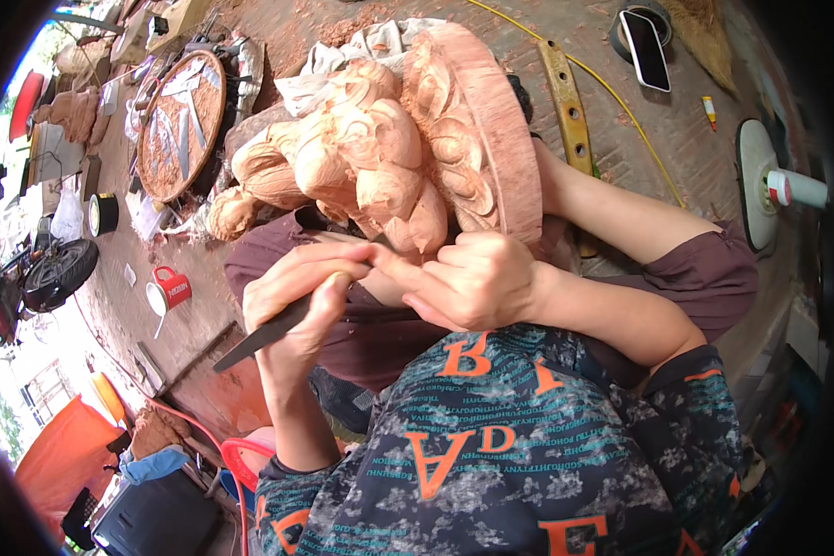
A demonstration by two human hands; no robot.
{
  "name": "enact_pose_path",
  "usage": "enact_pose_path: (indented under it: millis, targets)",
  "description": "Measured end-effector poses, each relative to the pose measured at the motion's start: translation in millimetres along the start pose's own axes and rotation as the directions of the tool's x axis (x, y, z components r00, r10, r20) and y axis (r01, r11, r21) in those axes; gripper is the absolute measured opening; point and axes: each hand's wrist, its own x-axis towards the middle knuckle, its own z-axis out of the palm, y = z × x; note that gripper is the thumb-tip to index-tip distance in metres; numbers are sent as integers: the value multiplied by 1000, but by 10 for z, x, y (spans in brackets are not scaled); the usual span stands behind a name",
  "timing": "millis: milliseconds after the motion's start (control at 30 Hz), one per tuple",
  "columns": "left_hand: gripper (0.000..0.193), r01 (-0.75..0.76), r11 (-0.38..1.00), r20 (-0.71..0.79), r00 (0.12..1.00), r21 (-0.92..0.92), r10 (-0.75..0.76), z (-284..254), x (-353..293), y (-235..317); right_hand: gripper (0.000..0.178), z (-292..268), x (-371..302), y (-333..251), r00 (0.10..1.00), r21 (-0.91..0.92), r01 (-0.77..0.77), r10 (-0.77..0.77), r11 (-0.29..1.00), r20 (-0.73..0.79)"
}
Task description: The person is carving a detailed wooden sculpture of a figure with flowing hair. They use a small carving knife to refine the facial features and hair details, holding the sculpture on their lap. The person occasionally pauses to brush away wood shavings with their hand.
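Gripping a dark flat tool in left hand, mid-frame; curling right hand alongside, cannot tell around what; just below wooden carving, upper centre.

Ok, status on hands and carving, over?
Left fingers gripping dark flat tool. Right fingers at its upper end. Wood carving just beyond. Round tray off left, aside.

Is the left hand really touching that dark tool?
Touching. The head view shows the left hand wrapped around the dark tool, which sticks out past its grip.
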Motion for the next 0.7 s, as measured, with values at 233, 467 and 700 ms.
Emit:
enact_pose_path:
  millis: [233,467,700]
  targets:
    - [15,54,995,-162,984,-89,-68,102,-217,-105,55,-23,13,22,997,-51,17,-13,999,71]
    - [13,75,986,-278,954,-150,-114,250,-351,-111,51,-5,9,-2,995,19,54,-55,998,86]
    - [13,66,998,-210,976,5,-63,330,-306,6,49,5,-78,37,997,1,81,-81,997,1]
